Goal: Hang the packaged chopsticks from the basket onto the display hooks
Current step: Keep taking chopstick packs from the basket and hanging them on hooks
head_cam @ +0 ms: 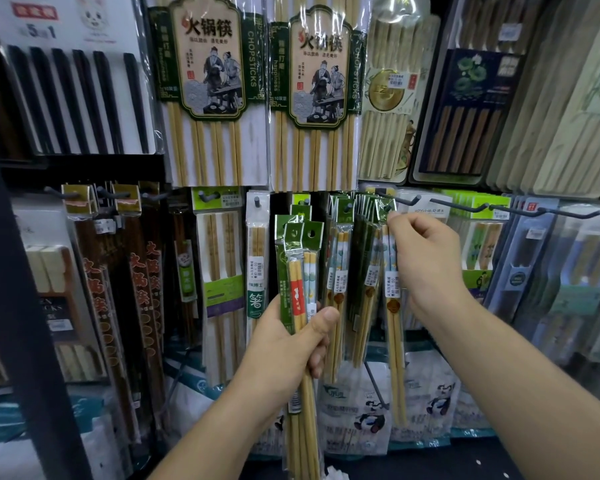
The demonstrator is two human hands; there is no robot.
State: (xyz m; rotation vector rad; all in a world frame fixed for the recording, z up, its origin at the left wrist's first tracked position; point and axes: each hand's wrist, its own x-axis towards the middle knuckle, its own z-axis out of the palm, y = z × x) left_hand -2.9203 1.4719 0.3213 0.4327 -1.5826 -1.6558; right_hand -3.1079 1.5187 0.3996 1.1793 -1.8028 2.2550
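My left hand grips a bundle of several chopstick packs with green header cards, held upright in front of the display. My right hand pinches the green top of one more chopstick pack, whose header sits at the tip of a dark display hook. That pack hangs straight down, its bamboo sticks reaching low. Behind it, several matching packs hang on the same hook. The basket is not in view.
Other dark hooks jut out to the right, some bare at the tip. Large bamboo chopstick packs hang above. Dark wooden chopstick packs hang at the left beside a black upright post. Panda-printed bags lie below.
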